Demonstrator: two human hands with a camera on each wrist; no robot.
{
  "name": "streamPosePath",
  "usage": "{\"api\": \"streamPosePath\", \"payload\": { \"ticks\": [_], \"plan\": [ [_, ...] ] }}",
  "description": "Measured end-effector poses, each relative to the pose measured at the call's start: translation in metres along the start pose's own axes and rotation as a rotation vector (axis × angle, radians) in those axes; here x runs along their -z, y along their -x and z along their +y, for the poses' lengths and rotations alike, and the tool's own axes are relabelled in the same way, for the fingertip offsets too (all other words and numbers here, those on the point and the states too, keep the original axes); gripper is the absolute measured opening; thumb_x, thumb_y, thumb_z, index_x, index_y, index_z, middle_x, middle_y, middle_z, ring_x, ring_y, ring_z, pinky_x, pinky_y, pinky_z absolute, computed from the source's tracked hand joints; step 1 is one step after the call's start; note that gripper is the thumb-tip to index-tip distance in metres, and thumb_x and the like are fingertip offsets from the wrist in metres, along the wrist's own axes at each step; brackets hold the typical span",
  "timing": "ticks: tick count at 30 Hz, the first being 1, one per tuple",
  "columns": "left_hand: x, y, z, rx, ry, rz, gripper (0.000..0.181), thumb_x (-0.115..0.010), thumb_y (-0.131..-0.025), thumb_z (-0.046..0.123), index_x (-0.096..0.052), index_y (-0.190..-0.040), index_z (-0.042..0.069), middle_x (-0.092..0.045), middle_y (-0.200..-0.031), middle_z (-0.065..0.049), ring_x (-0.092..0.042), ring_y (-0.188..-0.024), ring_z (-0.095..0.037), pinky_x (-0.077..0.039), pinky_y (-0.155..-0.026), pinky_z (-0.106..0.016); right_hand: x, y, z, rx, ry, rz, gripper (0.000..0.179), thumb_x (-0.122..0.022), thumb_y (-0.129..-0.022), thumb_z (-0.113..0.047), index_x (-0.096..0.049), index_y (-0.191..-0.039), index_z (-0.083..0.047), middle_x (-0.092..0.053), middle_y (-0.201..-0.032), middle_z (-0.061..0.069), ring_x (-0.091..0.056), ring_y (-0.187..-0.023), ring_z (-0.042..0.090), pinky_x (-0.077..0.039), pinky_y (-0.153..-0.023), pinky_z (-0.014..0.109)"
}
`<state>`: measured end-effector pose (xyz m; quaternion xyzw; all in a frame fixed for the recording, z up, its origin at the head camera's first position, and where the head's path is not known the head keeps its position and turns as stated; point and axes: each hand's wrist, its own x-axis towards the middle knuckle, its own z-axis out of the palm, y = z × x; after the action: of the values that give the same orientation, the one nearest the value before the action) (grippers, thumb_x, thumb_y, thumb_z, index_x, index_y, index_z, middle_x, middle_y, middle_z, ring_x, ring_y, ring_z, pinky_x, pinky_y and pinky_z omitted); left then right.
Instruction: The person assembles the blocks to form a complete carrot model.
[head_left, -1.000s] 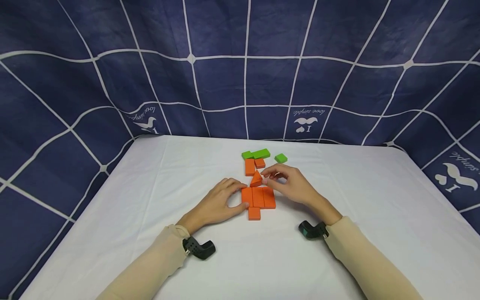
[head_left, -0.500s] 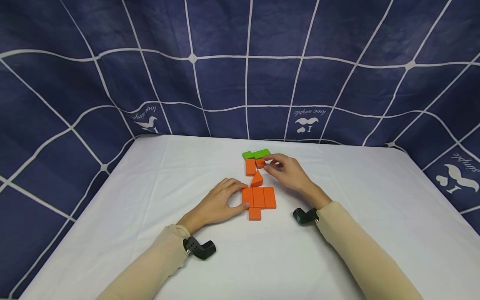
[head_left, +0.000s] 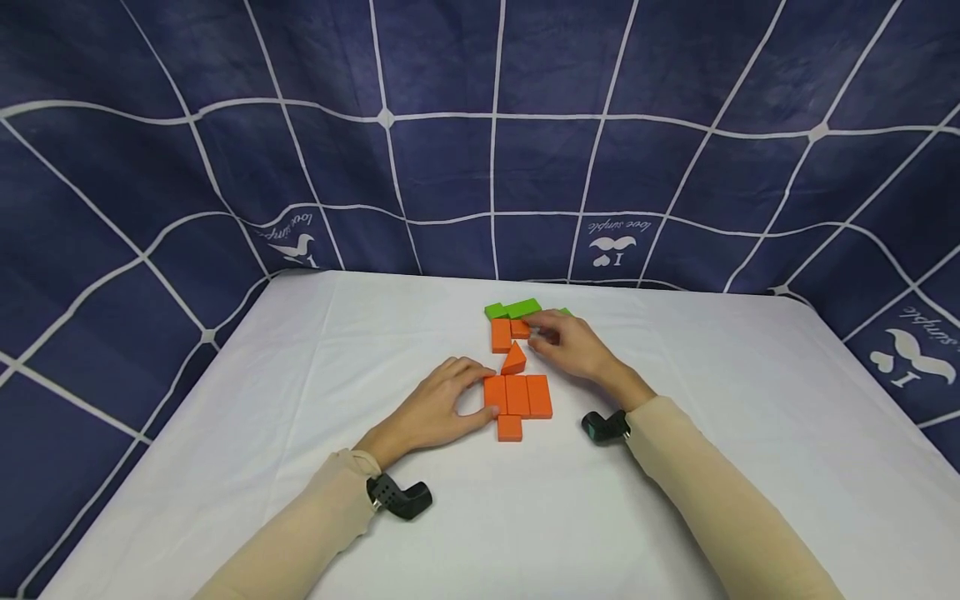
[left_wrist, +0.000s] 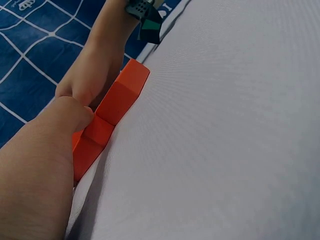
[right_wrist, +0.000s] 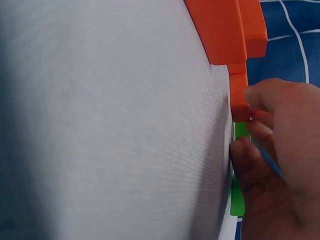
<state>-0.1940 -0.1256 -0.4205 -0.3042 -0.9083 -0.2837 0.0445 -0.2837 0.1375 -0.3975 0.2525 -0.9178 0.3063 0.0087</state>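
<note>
Three orange rectangular blocks (head_left: 517,396) lie side by side in a row, with a small orange block (head_left: 510,428) against their near side. My left hand (head_left: 431,410) holds the left end of the row, index fingertip at its far corner and thumb at the near one. In the left wrist view that thumb meets the orange blocks (left_wrist: 120,95). Beyond the row stands an orange triangular block (head_left: 514,358). My right hand (head_left: 576,343) is at the right end of a small orange block (head_left: 519,329), its fingers loosely bent, with a gap between thumb and forefinger in the right wrist view.
An orange rectangular block (head_left: 500,336) sits left of the small one. Behind them are a small green block (head_left: 495,311) and a long green block (head_left: 523,308). Another green block (head_left: 566,312) is mostly hidden behind my right hand. A white cloth (head_left: 360,333) covers the table; a blue curtain (head_left: 450,167) hangs behind.
My right hand has left the triangular block and moved farther away to the small orange block, which has shifted slightly toward me. My left hand stays in place.
</note>
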Motion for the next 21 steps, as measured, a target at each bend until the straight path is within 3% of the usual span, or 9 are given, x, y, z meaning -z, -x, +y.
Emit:
{"api": "streamPosePath", "payload": {
  "ticks": [4, 8, 14, 21],
  "plan": [
    [-0.001, 0.0, 0.0, 0.001, 0.002, -0.001, 0.055, -0.071, -0.093, 0.045, -0.064, -0.137, 0.013, -0.061, -0.132, -0.002, -0.053, -0.124, -0.02, -0.042, -0.114, -0.043, 0.0, 0.001, 0.0, 0.004, 0.022, 0.012, 0.037, -0.069, -0.097, -0.014, -0.069, -0.133, -0.008, -0.066, -0.129, 0.014, -0.065, -0.108, 0.029, -0.055, -0.096, 0.045],
    [-0.001, 0.0, 0.0, -0.001, 0.003, 0.006, 0.054, -0.071, -0.093, 0.044, -0.064, -0.137, 0.013, -0.062, -0.131, -0.001, -0.053, -0.123, -0.02, -0.043, -0.113, -0.043, 0.001, 0.002, -0.002, -0.04, 0.031, 0.034, 0.03, -0.071, -0.095, -0.015, -0.072, -0.125, -0.009, -0.07, -0.118, 0.012, -0.063, -0.099, 0.027, -0.055, -0.091, 0.042],
    [-0.001, -0.001, 0.0, -0.002, -0.002, 0.007, 0.054, -0.071, -0.093, 0.044, -0.064, -0.137, 0.014, -0.062, -0.131, -0.001, -0.053, -0.123, -0.019, -0.043, -0.112, -0.043, 0.002, 0.005, -0.005, -0.088, 0.029, 0.043, 0.027, -0.074, -0.094, -0.018, -0.075, -0.12, -0.011, -0.074, -0.115, 0.01, -0.065, -0.098, 0.025, -0.055, -0.091, 0.041],
    [-0.001, 0.0, 0.0, 0.004, -0.004, 0.001, 0.054, -0.071, -0.093, 0.044, -0.064, -0.137, 0.014, -0.062, -0.131, -0.001, -0.053, -0.123, -0.019, -0.043, -0.112, -0.044, 0.003, 0.014, -0.005, -0.101, 0.017, 0.057, 0.036, -0.076, -0.092, -0.02, -0.073, -0.125, -0.007, -0.075, -0.112, 0.01, -0.066, -0.095, 0.023, -0.056, -0.089, 0.039]
  ]
}}
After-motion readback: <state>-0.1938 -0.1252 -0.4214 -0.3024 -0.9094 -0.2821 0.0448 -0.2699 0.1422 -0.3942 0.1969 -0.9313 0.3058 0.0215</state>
